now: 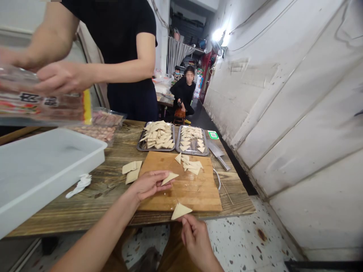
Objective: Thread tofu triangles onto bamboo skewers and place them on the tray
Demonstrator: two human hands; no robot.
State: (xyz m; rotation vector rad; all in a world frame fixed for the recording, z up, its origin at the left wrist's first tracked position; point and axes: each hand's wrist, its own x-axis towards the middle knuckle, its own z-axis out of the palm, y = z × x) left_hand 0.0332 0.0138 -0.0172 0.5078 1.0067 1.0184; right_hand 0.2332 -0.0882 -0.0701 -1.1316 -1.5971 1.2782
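Note:
My left hand (pixel 151 184) hovers over the wooden cutting board (pixel 195 196), its fingers closed on a pale tofu triangle (pixel 169 178). Lower down, at the board's front edge, my right hand (pixel 195 236) pinches a thin skewer that carries another tofu triangle (pixel 181 210); most of the skewer is hidden by the hand and the tofu. A small heap of loose tofu triangles (pixel 193 166) lies on the board's far right part. Left of the board rest a few uncut tofu squares (pixel 132 172).
Two metal trays, a left one (pixel 138 145) and a right one (pixel 208 149), hold many tofu triangles. A cleaver (pixel 218 153) and a loose skewer (pixel 227 192) lie right of the board. A white plastic bin (pixel 56 177) stands left. Across the table, a co-worker handles a printed plastic package (pixel 56 104).

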